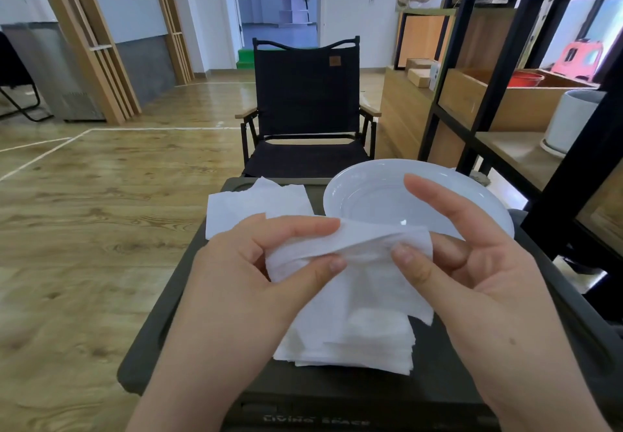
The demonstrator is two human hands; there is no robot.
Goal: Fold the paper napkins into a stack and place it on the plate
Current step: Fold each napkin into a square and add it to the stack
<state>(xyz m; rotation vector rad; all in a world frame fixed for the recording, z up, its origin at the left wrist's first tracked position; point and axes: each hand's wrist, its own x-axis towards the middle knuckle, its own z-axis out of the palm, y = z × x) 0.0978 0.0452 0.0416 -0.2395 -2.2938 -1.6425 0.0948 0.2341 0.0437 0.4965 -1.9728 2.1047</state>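
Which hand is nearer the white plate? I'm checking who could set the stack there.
Right. The right hand overlaps the white plate in view, fingers over its rim; the left hand sits left of it, both pinching the napkin.

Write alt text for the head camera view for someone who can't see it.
Two bare hands, left hand and right hand, pinch a white paper napkin above a stack of folded white napkins on a dark table. An empty white round plate sits behind, with loose napkins beside it.
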